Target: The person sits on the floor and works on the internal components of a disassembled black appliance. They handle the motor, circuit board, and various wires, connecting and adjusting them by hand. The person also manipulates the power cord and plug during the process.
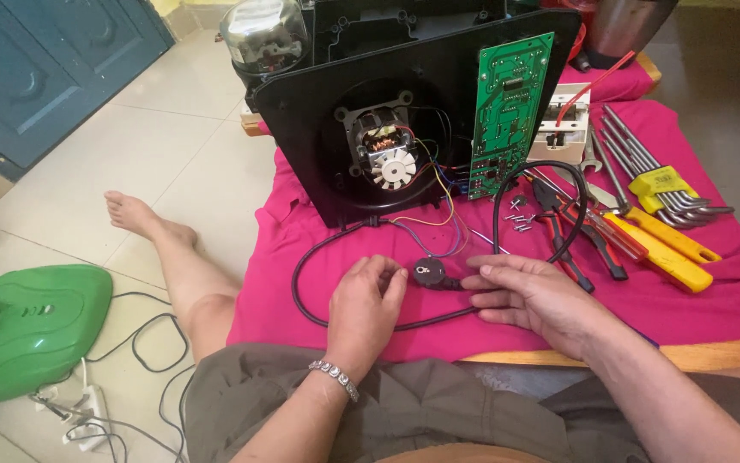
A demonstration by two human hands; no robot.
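Far left on the floor there's a green plastic cover (31,330) with loose wires beside it, well away from the work. The left hand (365,304) is curled with its fingertips on the black plug (429,273), and the right hand (531,296) pinches the cord right where it leaves the plug, so both hands are closed on it. The plug sits on the pink cloth (301,257) just in front of the opened black appliance (404,111). I'd guess the risk is tugging: the black cord (318,313) loops back into the housing near the thin coloured wires by the motor (384,154), and a hard pull could strain those. The green circuit board (507,111) leans against the housing and looks easy to knock. Right side is crowded with pliers (567,231), yellow screwdrivers (670,253) and hex keys (653,176), plus small screws (520,219) that the cord could sweep off.
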